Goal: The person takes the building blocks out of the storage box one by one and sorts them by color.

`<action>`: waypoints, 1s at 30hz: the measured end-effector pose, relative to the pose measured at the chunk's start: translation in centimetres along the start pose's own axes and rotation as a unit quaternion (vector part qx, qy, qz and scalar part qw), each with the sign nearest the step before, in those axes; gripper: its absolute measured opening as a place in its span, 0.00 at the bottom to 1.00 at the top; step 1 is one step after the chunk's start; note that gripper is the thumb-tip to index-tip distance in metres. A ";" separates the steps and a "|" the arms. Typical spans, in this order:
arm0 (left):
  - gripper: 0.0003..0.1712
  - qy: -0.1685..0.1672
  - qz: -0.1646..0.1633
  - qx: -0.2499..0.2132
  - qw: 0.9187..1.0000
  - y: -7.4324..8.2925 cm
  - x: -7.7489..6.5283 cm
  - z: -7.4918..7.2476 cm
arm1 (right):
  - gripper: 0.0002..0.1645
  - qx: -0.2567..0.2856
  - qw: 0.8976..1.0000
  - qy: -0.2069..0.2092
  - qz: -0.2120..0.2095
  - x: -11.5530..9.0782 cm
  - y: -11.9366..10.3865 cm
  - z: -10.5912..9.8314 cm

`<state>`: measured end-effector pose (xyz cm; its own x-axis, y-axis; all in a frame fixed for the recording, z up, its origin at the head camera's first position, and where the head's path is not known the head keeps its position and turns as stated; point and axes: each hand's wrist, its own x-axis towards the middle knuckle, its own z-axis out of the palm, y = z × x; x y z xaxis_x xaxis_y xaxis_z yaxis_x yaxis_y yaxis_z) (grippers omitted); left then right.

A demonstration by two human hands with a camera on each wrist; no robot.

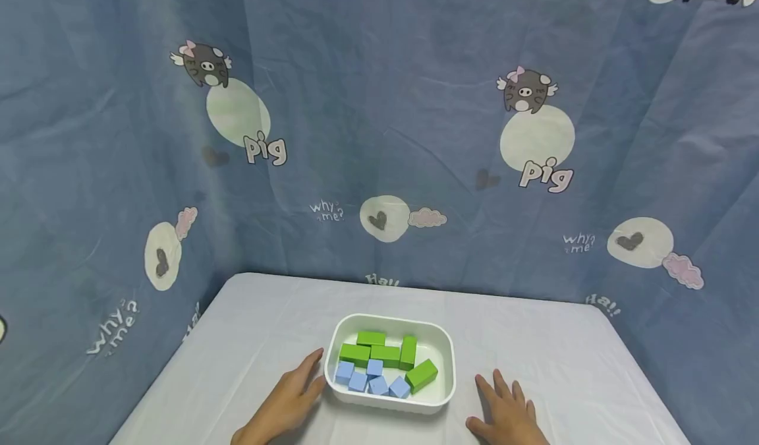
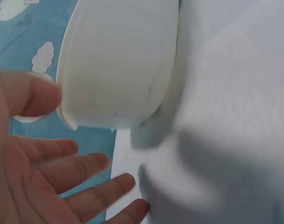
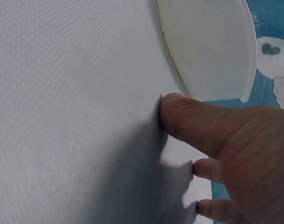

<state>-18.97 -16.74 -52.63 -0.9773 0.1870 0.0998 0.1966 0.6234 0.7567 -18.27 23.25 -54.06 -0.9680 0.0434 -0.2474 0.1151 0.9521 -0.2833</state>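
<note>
A white plastic bin (image 1: 415, 406) with rounded corners holds several green rectangular blocks (image 1: 421, 375) and several small blue cubes (image 1: 399, 387). The green blocks lie mostly at the back and right, the blue cubes along the front left. At the bin's left end is my left hand (image 1: 290, 395), fingers spread; its thumb overlaps the bin's edge in the left wrist view (image 2: 109, 65), and I cannot tell whether it touches. My right hand (image 1: 506, 415) is apart from the bin, to its right, palm down low over the table with loosely spread fingers and nothing in it.
A white cloth covers the table (image 1: 267, 320) under the bin. Behind it and along both sides hangs a blue curtain (image 1: 379, 135) printed with pigs, clouds and words.
</note>
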 end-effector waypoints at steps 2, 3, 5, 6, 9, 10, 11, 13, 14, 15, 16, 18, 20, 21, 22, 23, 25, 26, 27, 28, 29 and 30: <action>0.31 0.009 0.007 -0.017 1.000 0.3 0.3 0.3 | 0.57 0.002 1.000 0.000 -0.003 0.1 0.1 -0.3; 0.30 0.014 0.011 -0.028 0.999 0.4 0.5 0.4 | 0.57 0.003 1.000 0.000 -0.005 0.2 0.2 -0.4; 0.31 0.025 0.016 -0.052 0.998 0.5 0.7 0.7 | 0.57 0.004 1.000 -0.001 -0.008 0.3 0.3 -0.6; 0.31 0.030 0.017 -0.065 0.997 0.6 0.9 0.9 | 0.56 0.005 1.000 -0.002 -0.009 0.4 0.3 -0.7; 0.31 0.052 0.027 -0.103 0.993 0.5 1.2 1.6 | 0.56 0.011 1.000 0.002 -0.012 0.4 0.5 -1.0; 0.31 0.058 0.027 -0.115 0.991 0.4 1.2 1.8 | 0.56 0.019 1.000 0.005 -0.012 0.5 0.5 -1.1; 0.31 0.065 0.028 -0.128 0.989 0.3 1.2 2.1 | 0.56 0.030 0.999 0.013 -0.018 0.5 0.6 -1.3; 0.32 0.076 0.030 -0.153 0.985 0.2 1.3 2.6 | 0.54 0.060 0.997 0.040 -0.040 0.4 0.9 -2.0; 0.33 0.079 0.029 -0.165 0.983 0.2 1.3 2.8 | 0.53 0.080 0.993 0.058 -0.057 0.4 1.0 -2.3; 0.34 0.080 0.025 -0.176 0.981 0.1 1.4 3.0 | 0.52 0.097 0.990 0.076 -0.076 0.4 1.2 -2.8; 0.34 0.081 0.019 -0.186 0.979 0.1 1.3 3.2 | 0.50 0.113 0.985 0.093 -0.093 0.4 1.3 -3.2; 0.36 0.080 0.011 -0.207 0.975 0.1 1.3 3.5 | 0.47 0.138 0.975 0.121 -0.122 0.2 1.5 -3.9; 0.37 0.081 0.009 -0.223 0.971 0.0 1.3 3.8 | 0.45 0.166 0.967 0.138 -0.132 0.3 1.4 -4.7; 0.37 0.082 0.006 -0.228 0.970 0.0 1.3 3.9 | 0.44 0.179 0.965 0.141 -0.131 0.3 1.3 -5.1; 0.37 0.083 0.007 -0.235 0.969 -0.1 1.3 4.0 | 0.43 0.194 0.962 0.144 -0.130 0.4 1.1 -5.5; 0.37 0.084 0.009 -0.239 0.967 -0.1 1.2 4.0 | 0.42 0.209 0.959 0.145 -0.128 0.5 0.9 -5.8; 0.37 0.088 0.013 -0.245 0.966 -0.2 1.2 4.1 | 0.40 0.241 0.950 0.148 -0.130 0.9 0.3 -6.4; 0.37 0.090 0.015 -0.247 0.965 -0.3 1.2 4.1 | 0.40 0.257 0.946 0.147 -0.131 1.0 0.0 -6.6; 0.37 0.092 0.016 -0.250 0.964 -0.3 1.2 4.2 | 0.39 0.272 0.942 0.147 -0.133 1.3 -0.3 -6.8; 0.37 0.093 0.023 -0.258 0.961 -0.4 1.2 4.2 | 0.39 0.285 0.937 0.146 -0.136 1.5 -0.6 -6.9; 0.37 0.093 0.025 -0.262 0.960 -0.5 1.3 4.3 | 0.39 0.298 0.933 0.145 -0.142 1.7 -0.9 -7.0; 0.37 0.094 0.028 -0.268 0.959 -0.6 1.3 4.4 | 0.38 0.306 0.929 0.144 -0.148 1.9 -1.3 -7.1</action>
<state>-20.01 -13.52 -55.78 -0.9733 0.0381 0.2264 0.2294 0.1280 0.9649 -21.86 24.25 -47.61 -0.9869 -0.0304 0.1584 -0.1459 0.5877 -0.7958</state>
